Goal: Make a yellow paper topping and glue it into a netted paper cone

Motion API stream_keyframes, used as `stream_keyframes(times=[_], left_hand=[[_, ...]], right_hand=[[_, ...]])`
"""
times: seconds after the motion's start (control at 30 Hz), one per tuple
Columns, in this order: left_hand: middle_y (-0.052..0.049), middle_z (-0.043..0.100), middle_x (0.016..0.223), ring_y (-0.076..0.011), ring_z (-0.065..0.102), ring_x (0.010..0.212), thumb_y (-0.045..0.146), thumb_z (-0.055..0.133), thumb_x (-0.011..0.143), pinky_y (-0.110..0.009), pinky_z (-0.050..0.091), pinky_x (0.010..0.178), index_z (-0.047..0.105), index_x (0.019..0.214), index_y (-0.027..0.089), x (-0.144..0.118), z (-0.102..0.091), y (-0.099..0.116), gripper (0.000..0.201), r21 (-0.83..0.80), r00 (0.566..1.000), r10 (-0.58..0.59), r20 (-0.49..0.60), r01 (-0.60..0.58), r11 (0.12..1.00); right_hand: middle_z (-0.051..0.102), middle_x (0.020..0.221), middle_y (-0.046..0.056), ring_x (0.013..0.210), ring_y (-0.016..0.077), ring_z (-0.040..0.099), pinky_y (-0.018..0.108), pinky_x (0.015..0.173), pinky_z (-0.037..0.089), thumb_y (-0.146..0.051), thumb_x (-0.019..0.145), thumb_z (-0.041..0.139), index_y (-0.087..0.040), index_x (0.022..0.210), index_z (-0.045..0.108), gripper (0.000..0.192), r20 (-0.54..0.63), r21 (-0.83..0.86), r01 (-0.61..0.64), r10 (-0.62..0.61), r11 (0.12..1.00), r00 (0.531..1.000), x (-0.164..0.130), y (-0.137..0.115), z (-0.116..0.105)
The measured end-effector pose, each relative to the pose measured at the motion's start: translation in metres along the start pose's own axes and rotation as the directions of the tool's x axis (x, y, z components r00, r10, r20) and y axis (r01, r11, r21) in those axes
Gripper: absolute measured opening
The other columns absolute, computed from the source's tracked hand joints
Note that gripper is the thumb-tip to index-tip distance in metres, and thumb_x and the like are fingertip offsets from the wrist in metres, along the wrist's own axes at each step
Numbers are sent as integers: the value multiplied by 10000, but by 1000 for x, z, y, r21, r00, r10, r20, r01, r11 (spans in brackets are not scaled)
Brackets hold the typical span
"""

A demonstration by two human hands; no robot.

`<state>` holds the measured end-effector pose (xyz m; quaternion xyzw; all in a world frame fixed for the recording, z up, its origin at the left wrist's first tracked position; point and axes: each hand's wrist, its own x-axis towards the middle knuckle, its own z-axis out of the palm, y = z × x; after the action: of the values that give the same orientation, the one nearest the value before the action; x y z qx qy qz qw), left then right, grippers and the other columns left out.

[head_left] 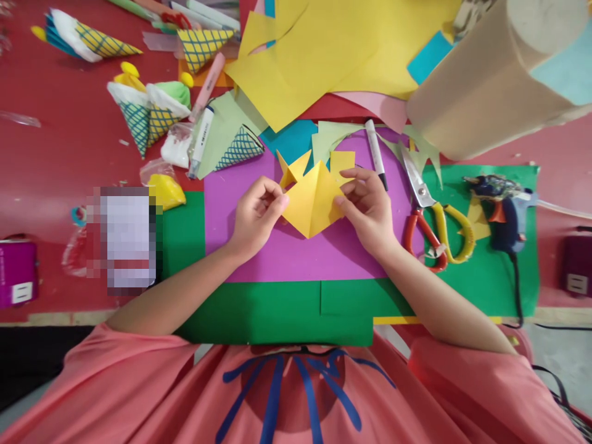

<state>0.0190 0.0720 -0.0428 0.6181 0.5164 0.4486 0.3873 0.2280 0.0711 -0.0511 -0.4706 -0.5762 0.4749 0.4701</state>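
Observation:
Between my two hands is a yellow square of paper [311, 203], turned cornerwise, with a crease running down its middle. My left hand [261, 213] pinches its left corner between thumb and fingers. At the right corner, my right hand [367, 206] grips the paper with the thumb in front and the fingers curled. Just behind it stands a folded yellow paper piece [296, 165], and a small yellow paper piece [343, 161] shows near my right fingertips. A purple sheet [287, 259] lies beneath my hands.
Scissors [432, 216] and a hot glue gun [506, 213] lie at right, with a large paper roll [481, 92] behind. Markers [375, 154], yellow sheets [319, 55] and patterned paper cones [240, 148] are farther back. A blurred-out phone-like object [129, 240] is at left.

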Motion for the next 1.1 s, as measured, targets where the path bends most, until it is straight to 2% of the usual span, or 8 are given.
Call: stream_keyframes(times=[0.2, 0.37, 0.47, 0.6, 0.73, 0.87, 0.97, 1.1], left_hand=[[45, 496, 642, -75, 512, 500, 530, 610, 866, -211, 413, 427, 461, 758, 231, 1, 1, 1, 351, -106, 989, -128, 67, 135, 985], [36, 481, 637, -76, 473, 554, 487, 634, 866, -217, 409, 488, 481, 711, 216, 4, 1, -1, 347, -45, 999, -34, -13, 34, 998], [35, 503, 648, -77, 475, 556, 480, 655, 848, -214, 400, 489, 501, 743, 221, 5, 0, -3, 319, -56, 999, -43, 7, 43, 998], [-15, 671, 846, -136, 652, 748, 460, 642, 843, -241, 527, 637, 562, 992, 239, 6, -3, -3, 278, -143, 972, -115, 204, 146, 979], [-69, 700, 1109, -226, 678, 1041, 389, 620, 849, -327, 574, 853, 579, 1200, 234, 6, -6, -3, 386, -232, 879, -157, 450, 285, 930], [-69, 684, 1198, -259, 647, 1143, 349, 595, 873, -379, 545, 958, 555, 1320, 216, 4, -5, -7, 468, -323, 823, -233, 518, 440, 838], [-57, 687, 1211, -265, 646, 1149, 327, 608, 861, -391, 532, 977, 576, 1313, 218, 6, -4, -11, 467, -399, 818, -253, 516, 491, 775], [-57, 708, 1168, -266, 678, 1088, 302, 628, 818, -408, 555, 938, 605, 1282, 207, 11, -4, -11, 474, -459, 804, -280, 524, 544, 703]], right_hand=[[543, 797, -16, 659, 135, 580, 283, 555, 514, -433, 912, 596, -286, 1132, 456, 299, 21, -24, -3, 4, 1000, 1000, 2, 1, -5], [554, 807, -28, 646, 122, 591, 278, 556, 519, -417, 904, 617, -294, 1097, 447, 286, 32, 22, -20, 20, 1000, 999, 3, 2, -6], [553, 785, -34, 620, 118, 582, 276, 546, 524, -446, 885, 639, -295, 1071, 470, 293, 31, 31, -26, 25, 999, 999, 2, 2, -5], [579, 785, -26, 641, 124, 596, 273, 567, 537, -457, 869, 664, -278, 1046, 496, 303, 58, 42, -25, 23, 999, 998, 1, 0, -3], [603, 814, -17, 690, 128, 617, 265, 601, 539, -389, 898, 640, -267, 1060, 511, 241, 92, 16, 3, -4, 1000, 996, -1, 1, -1], [654, 1036, 35, 958, 176, 652, 337, 796, 566, -263, 941, 551, -264, 1093, 583, 156, 56, -188, 220, -213, 957, 975, -2, -2, -2], [603, 1293, 51, 1208, 239, 572, 477, 987, 500, -132, 945, 432, -289, 1082, 642, 296, 175, -373, 438, -401, 818, 899, -3, -6, -5], [518, 1433, 5, 1364, 285, 438, 580, 1103, 392, -61, 887, 408, -313, 1072, 652, 396, 334, -469, 576, -470, 669, 817, -7, -8, -4]])
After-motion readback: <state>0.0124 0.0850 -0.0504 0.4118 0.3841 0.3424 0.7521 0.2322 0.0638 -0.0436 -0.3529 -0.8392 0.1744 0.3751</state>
